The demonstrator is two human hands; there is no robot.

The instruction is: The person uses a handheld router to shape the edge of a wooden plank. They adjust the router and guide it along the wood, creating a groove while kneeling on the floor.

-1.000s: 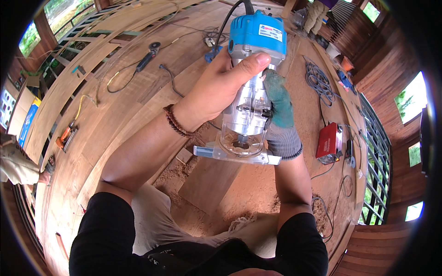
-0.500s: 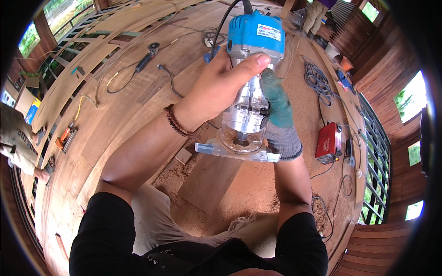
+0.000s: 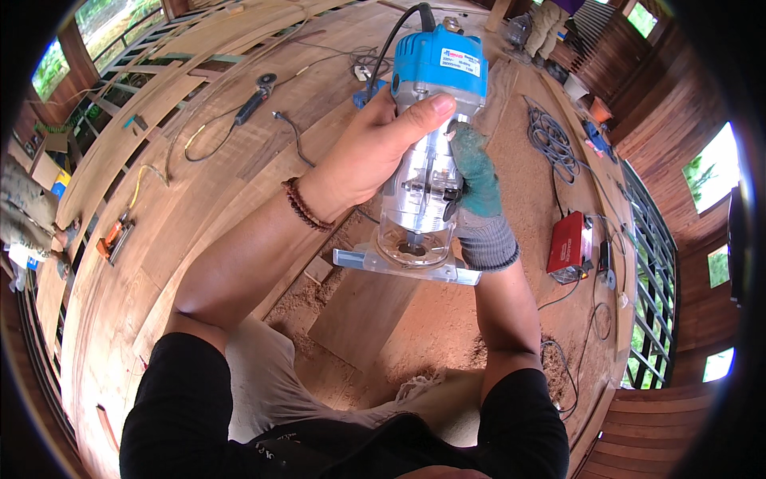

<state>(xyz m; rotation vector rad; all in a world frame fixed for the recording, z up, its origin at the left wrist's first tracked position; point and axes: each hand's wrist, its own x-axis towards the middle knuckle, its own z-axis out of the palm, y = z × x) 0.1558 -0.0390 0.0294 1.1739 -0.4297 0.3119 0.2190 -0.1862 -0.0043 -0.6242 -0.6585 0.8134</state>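
Observation:
A trim router (image 3: 440,64) with a blue top, a silver body and a clear base is held upright in front of me, above the floor. My bare left hand (image 3: 383,144) is closed round its left side, the thumb lying across the front below the blue housing. On the other side my right hand (image 3: 479,180), in a green and grey work glove, grips the silver body; its fingertips are partly hidden. A black cord (image 3: 384,49) runs from the router's top. Below the base, a short wooden board (image 3: 365,315) lies among sawdust.
An angle grinder (image 3: 254,105) and an orange tool (image 3: 116,238) lie on planks to the left. On the right are a red machine (image 3: 568,247) and a coiled cable (image 3: 552,144). One person crouches at far left (image 3: 28,199); another stands at the back (image 3: 549,30).
Both hands have shifted slightly left with the router, and its base sits a little further left. The person at the left edge has changed posture.

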